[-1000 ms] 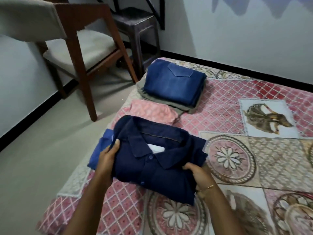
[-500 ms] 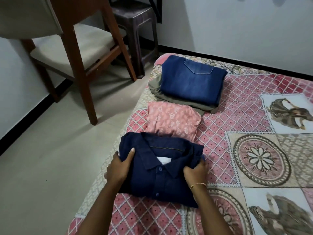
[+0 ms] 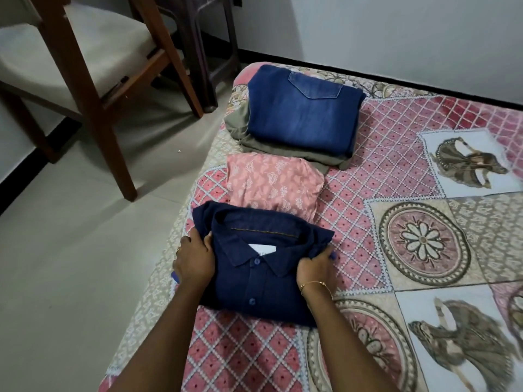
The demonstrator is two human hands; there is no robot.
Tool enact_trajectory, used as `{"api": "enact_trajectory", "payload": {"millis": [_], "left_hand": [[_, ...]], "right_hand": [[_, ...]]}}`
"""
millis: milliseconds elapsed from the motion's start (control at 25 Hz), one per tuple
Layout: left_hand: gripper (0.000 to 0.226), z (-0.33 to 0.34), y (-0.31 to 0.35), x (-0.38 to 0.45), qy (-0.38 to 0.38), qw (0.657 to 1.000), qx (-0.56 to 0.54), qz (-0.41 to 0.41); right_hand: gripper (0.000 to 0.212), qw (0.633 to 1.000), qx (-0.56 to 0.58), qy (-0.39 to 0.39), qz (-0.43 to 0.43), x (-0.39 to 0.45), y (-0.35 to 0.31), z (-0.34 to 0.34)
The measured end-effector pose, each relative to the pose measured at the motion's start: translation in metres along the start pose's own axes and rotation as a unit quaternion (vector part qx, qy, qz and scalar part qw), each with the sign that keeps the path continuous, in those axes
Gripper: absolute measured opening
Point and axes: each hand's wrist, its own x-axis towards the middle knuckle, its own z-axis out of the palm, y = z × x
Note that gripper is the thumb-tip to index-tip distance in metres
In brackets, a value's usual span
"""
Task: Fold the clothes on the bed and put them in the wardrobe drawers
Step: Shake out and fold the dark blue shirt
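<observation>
A folded navy collared shirt (image 3: pixel 254 267) lies at the near left edge of the bed (image 3: pixel 396 193). My left hand (image 3: pixel 195 258) grips its left side with the thumb on top. My right hand (image 3: pixel 315 268) grips its right side, fingers tucked under the fabric. A sliver of lighter blue cloth (image 3: pixel 175 277) peeks out beneath the shirt by my left hand. Just beyond lies a folded pink patterned garment (image 3: pixel 274 188). Farther back, folded blue jeans (image 3: pixel 302 114) rest on a folded olive garment (image 3: pixel 240 128).
A wooden chair (image 3: pixel 93 66) with a beige cushion stands on the floor to the left of the bed. A dark plastic stool (image 3: pixel 209 52) is behind it by the wall. Pale floor (image 3: pixel 70 264) runs along the bed's left edge. No wardrobe is in view.
Both hands have drawn the navy shirt into a narrower, tidier fold, and it now covers most of the lighter blue cloth. The view has shifted closer and lower.
</observation>
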Motion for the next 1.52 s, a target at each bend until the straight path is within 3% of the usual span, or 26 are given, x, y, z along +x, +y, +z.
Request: {"api": "enact_trajectory", "payload": {"millis": [160,320,440,520,640,720,800,920,1120,1520], "left_hand": [[0.039,0.008,-0.001,0.003,0.004,1.000,0.027,0.006],[0.052,-0.006,-0.011,0.002,-0.048,0.999,-0.015,0.000],[0.060,-0.034,-0.009,-0.022,0.041,0.997,-0.060,0.010],[0.056,-0.046,-0.002,-0.052,0.091,0.993,-0.063,0.042],[0.050,-0.062,0.024,-0.097,0.041,0.990,-0.056,0.126],[0.051,-0.058,0.038,-0.114,0.009,0.989,-0.058,0.134],[0.052,-0.098,0.066,-0.187,0.011,0.977,-0.050,0.208],[0.048,-0.112,0.095,-0.222,0.033,0.965,-0.010,0.260],[0.047,-0.146,0.136,-0.296,0.086,0.931,-0.018,0.354],[0.050,-0.168,0.205,-0.316,0.033,0.886,-0.044,0.461]], "right_hand": [[0.054,0.999,-0.035,0.006,-0.008,0.005,0.003,0.006],[0.062,0.998,0.013,-0.056,-0.005,0.007,0.006,0.003],[0.068,0.993,0.057,-0.104,-0.010,-0.010,0.005,-0.021],[0.063,0.996,0.034,-0.077,-0.028,-0.029,0.010,-0.039],[0.063,0.996,-0.030,-0.025,-0.077,-0.072,0.014,-0.076],[0.060,0.991,-0.055,-0.040,-0.111,-0.080,0.014,-0.074],[0.054,0.986,-0.029,-0.019,-0.162,-0.136,0.020,-0.142],[0.054,0.974,-0.034,-0.024,-0.222,-0.158,0.015,-0.169],[0.057,0.948,-0.085,0.050,-0.304,-0.207,0.033,-0.233],[0.055,0.949,-0.069,0.117,-0.283,-0.205,0.038,-0.310]]}}
